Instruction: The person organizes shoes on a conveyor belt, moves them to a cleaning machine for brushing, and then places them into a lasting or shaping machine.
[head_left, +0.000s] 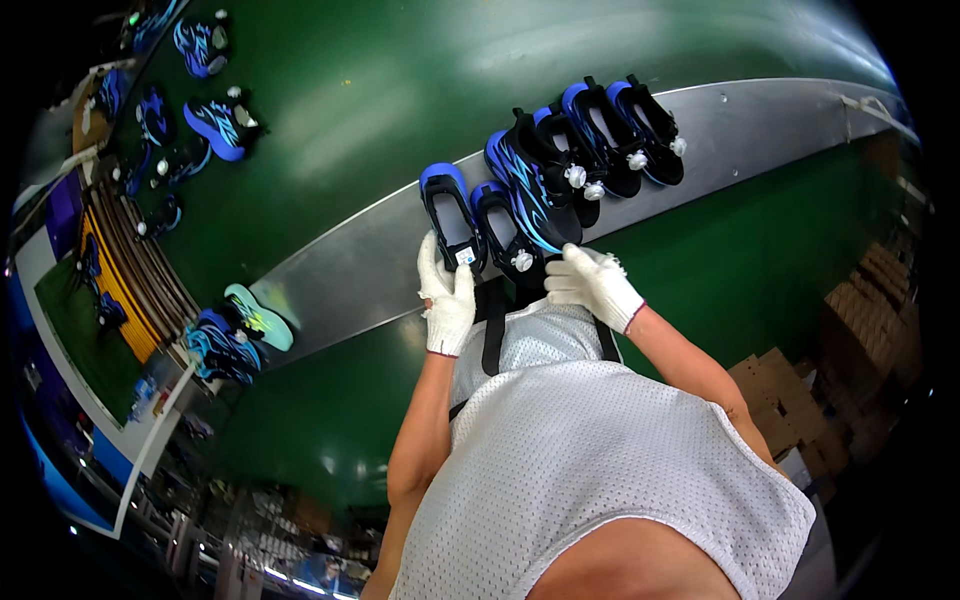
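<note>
Several black shoes with blue heel collars and round white dials (603,130) stand in a slanting row on the long grey metal ledge (755,135), heels far, toes near. The hands are apart. The left hand in a white knit glove (446,298) has the near end of the leftmost black shoe with a blue collar and a small white sticker (434,200) between its fingers and thumb. The right hand in a white knit glove (597,288) holds nothing that shows; its fingers reach loosely toward the near tip of the black shoe with a bright blue patterned side (533,190). Whether they touch it, I cannot tell.

To handle the leftmost shoe well, the left thumb should probably bear on the firm edge beside the sticker, not rub across it. Light, even pressure would likely suit the soft upper best. The neighbour on its right, a black shoe with a white dial (500,225), stands close, so any sideways push risks knocking that dial.
</note>
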